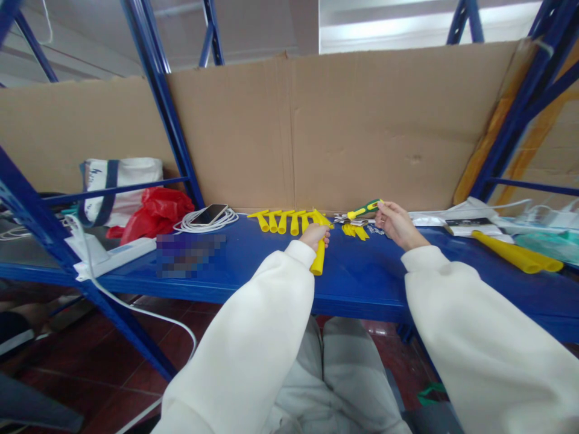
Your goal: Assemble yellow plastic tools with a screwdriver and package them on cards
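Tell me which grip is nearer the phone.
Left. The left grip, around a yellow tube, is right of the phone; the right grip, holding a yellow-green tool, is farther right.

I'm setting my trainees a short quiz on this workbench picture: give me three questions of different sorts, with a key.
1. True or false: as pictured, the red bag lies to the left of the phone.
2. Which thing is in the right hand? a) the phone; b) the green-and-yellow tool; c) the red bag.
3. Fill the gap: the left hand grips a tube-like piece whose colour is ____.

Key: 1. True. 2. b. 3. yellow.
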A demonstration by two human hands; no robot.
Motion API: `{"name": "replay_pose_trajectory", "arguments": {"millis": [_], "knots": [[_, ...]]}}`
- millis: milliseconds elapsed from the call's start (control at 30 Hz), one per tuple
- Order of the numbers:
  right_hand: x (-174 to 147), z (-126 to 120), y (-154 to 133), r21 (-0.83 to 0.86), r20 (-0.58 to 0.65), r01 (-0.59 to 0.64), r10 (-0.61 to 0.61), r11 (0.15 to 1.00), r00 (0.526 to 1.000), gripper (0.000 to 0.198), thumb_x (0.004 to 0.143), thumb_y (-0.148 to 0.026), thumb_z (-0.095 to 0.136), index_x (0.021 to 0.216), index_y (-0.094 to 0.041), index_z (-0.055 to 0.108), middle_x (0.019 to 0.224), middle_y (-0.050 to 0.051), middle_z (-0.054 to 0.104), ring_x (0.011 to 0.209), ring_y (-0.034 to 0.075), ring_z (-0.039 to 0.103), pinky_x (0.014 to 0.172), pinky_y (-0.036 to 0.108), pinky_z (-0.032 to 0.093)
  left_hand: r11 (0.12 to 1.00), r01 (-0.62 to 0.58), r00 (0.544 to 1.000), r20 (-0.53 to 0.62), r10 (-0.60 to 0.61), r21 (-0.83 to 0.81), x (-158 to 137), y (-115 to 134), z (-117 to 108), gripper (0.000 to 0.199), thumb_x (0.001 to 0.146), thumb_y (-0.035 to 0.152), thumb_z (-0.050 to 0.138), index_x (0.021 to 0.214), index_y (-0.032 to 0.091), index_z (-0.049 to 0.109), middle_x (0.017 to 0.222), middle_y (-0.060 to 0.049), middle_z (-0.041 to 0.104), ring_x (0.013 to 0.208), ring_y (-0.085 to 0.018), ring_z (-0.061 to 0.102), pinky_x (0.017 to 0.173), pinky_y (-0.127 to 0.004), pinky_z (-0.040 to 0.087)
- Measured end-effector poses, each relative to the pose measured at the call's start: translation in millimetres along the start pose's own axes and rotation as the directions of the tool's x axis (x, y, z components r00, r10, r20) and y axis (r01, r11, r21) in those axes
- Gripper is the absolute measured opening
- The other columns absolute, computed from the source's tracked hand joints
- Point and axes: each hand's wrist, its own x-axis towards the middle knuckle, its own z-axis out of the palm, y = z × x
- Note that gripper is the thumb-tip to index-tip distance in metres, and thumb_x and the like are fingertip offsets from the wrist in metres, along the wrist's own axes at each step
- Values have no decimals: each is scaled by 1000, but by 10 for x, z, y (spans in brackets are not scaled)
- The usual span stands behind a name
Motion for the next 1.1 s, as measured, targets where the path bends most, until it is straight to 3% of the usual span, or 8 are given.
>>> {"name": "replay_pose_trajectory", "arguments": {"millis": [167, 333, 567, 833, 1100], "knots": [[16, -16, 20, -15, -56, 17, -18, 1000, 998, 37, 65, -39, 85, 74, -22, 54, 48, -8, 48, 41, 7, 43, 38, 17, 34, 1000, 6, 1000, 3, -6, -2, -28, 16, 12, 25, 91, 4, 48, 72, 19, 43, 50, 9, 37, 37, -5, 32, 43, -20, 25], [-34, 1, -16, -56, -6, -19, 19, 998, 1000, 37, 67, -47, 84, 80, -21, 60, 45, -9, 42, 38, 6, 36, 35, 17, 29, 999, 9, 1000, -9, -10, -31, -18, 6, 6, 24, 89, 5, 55, 71, 19, 45, 50, 9, 39, 36, -4, 31, 42, -19, 25], [-62, 35, -82, 25, 109, -82, 79, 996, 991, 31, 69, -32, 85, 79, -22, 58, 60, -6, 54, 53, 7, 50, 48, 17, 44, 999, 13, 1000, -10, -13, -39, 7, -8, -4, 23, 89, 8, 55, 73, 19, 44, 49, 9, 38, 36, -4, 31, 41, -18, 25], [28, -13, 12, 25, -25, -43, 44, 999, 999, 40, 66, -40, 85, 69, -20, 51, 54, -5, 52, 44, 7, 46, 40, 18, 38, 1000, 9, 999, 32, -9, -11, -5, 12, -4, 18, 88, 6, 55, 76, 18, 48, 50, 9, 39, 36, -4, 31, 42, -18, 25], [5, -15, 18, -25, -24, -33, 32, 999, 999, 41, 65, -47, 86, 77, -23, 55, 46, -10, 41, 40, 6, 37, 37, 16, 31, 1000, 17, 999, 28, -17, -4, -39, 21, 13, 24, 90, 5, 51, 73, 19, 43, 50, 9, 39, 37, -5, 32, 43, -19, 25]]}}
